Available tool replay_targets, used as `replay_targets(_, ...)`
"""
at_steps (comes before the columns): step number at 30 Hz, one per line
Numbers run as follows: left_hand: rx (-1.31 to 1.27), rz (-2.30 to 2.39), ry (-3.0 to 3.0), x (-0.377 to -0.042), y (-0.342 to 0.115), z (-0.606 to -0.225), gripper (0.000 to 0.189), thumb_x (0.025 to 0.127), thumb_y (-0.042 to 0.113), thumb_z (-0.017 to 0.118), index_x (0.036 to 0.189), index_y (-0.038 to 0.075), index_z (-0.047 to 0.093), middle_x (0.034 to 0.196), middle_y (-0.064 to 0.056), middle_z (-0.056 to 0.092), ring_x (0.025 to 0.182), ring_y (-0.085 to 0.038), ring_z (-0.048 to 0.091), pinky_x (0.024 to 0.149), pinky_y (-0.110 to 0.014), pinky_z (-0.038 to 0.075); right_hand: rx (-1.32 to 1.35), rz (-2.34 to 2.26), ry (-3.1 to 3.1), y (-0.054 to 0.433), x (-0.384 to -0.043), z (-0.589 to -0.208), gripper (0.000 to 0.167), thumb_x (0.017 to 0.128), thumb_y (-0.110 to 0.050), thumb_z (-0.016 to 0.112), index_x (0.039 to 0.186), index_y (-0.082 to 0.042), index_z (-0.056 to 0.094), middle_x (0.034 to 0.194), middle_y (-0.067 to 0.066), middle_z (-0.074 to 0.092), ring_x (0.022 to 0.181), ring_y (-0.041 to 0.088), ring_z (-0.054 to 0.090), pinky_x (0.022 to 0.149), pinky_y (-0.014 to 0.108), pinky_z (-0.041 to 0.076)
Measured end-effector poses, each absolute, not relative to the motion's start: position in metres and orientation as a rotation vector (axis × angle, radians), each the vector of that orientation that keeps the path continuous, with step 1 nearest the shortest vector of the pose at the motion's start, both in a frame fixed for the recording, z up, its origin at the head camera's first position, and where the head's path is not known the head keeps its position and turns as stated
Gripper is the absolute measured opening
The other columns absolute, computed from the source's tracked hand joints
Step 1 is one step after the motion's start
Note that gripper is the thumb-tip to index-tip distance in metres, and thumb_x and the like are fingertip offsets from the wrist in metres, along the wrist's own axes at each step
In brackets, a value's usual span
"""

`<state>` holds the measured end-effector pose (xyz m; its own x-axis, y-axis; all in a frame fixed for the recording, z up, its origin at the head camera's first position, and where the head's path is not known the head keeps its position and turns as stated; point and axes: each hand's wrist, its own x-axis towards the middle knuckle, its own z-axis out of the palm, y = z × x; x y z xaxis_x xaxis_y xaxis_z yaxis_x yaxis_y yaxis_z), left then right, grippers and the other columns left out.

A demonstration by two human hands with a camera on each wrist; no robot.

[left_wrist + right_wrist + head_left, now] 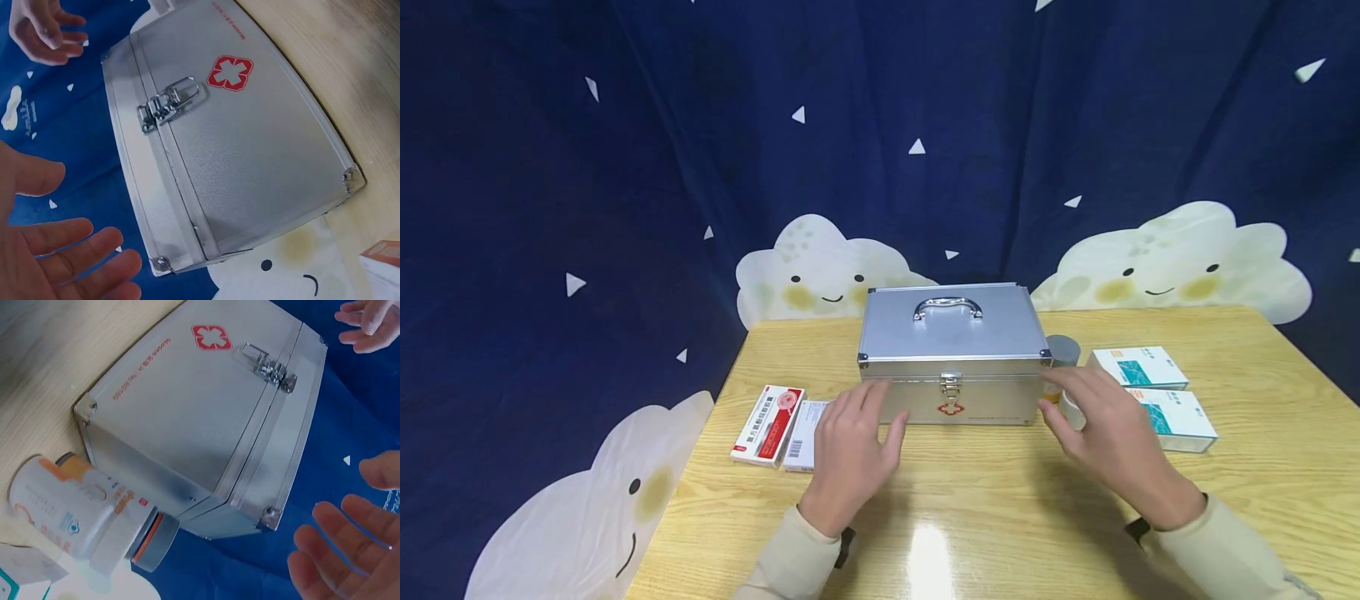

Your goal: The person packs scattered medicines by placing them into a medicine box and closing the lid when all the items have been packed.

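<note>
A silver metal first-aid box [1000, 329] with a red cross stands on the table, its lid down and carrying a chrome handle [948, 305]. The front latch [167, 103] shows in both wrist views. My left hand [852, 446] is held just in front of the box's left end, fingers extended and apart from it in the left wrist view. Off the right front corner hovers my right hand [1108, 429], its fingers loosely spread with nothing in them. Behind that hand, beside the box, stands a white bottle [69, 515] with a grey cap [156, 542], partly hidden in the head view.
Left of the box lie a red-and-white medicine box [767, 423] and a pale medicine box [801, 435], partly behind my left hand. Two white-and-teal medicine boxes, one farther back [1138, 367] and one nearer [1176, 419], are on the right. A blue curtain [880, 125] hangs behind the table.
</note>
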<state>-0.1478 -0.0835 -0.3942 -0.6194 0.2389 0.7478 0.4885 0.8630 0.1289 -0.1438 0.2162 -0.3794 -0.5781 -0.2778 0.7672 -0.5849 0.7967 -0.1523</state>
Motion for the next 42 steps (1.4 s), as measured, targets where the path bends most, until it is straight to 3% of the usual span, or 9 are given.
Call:
replay_targets(9, -0.402, -0.558, -2.277, -0.161, -0.095, -0.397, 0.044, 0.082, 0.024, 0.077, 0.118, 0.000, 0.067, 0.111, -0.014, 0.072, 0.088, -0.029, 0.072, 0.070, -0.040, 0.059, 0.495, 0.482, -2.271, 0.229, -0.153, -0.377, 0.038, 0.073, -0.012, 0.080, 0.108, -0.003, 0.070, 0.099, 0.013, 0.073, 0.090, 0.033, 0.064, 0.073, 0.049, 0.052)
replay_targets(17, -0.250, -0.676, -2.421, -0.176, -0.106, -0.396, 0.047, 0.085, 0.026, 0.074, 0.125, 0.002, 0.065, 0.121, -0.014, 0.069, 0.101, -0.033, 0.070, 0.081, -0.044, 0.058, 0.387, 0.470, -2.438, 0.237, -0.165, -0.378, 0.044, 0.075, -0.017, 0.082, 0.112, 0.004, 0.069, 0.104, 0.022, 0.070, 0.092, 0.038, 0.056, 0.077, 0.049, 0.045)
replay_targets(23, -0.202, -0.814, -2.495, -0.188, -0.107, -0.397, 0.048, 0.088, 0.029, 0.070, 0.128, 0.003, 0.063, 0.124, -0.012, 0.068, 0.089, -0.027, 0.070, 0.070, -0.040, 0.055, 0.372, 0.455, -2.474, 0.237, -0.175, -0.378, 0.044, 0.076, -0.020, 0.082, 0.111, 0.005, 0.070, 0.100, 0.021, 0.068, 0.090, 0.037, 0.051, 0.074, 0.044, 0.040)
replay_targets(31, -0.188, -0.921, -2.517, -0.199, -0.107, -0.403, 0.039, 0.089, 0.027, 0.069, 0.123, 0.007, 0.067, 0.112, -0.007, 0.073, 0.078, -0.021, 0.066, 0.064, -0.030, 0.048, 0.373, 0.479, -2.519, 0.236, -0.181, -0.384, 0.041, 0.079, -0.019, 0.079, 0.113, 0.001, 0.071, 0.095, 0.018, 0.069, 0.086, 0.033, 0.050, 0.069, 0.036, 0.036)
replay_targets(42, -0.223, -0.908, -2.500, -0.208, -0.113, -0.400, 0.022, 0.090, 0.022, 0.072, 0.106, 0.008, 0.076, 0.095, -0.005, 0.076, 0.066, -0.013, 0.064, 0.061, -0.026, 0.049, 0.365, 0.511, -2.523, 0.232, -0.189, -0.387, 0.036, 0.081, -0.019, 0.080, 0.107, 0.005, 0.073, 0.091, 0.015, 0.072, 0.087, 0.033, 0.054, 0.073, 0.040, 0.039)
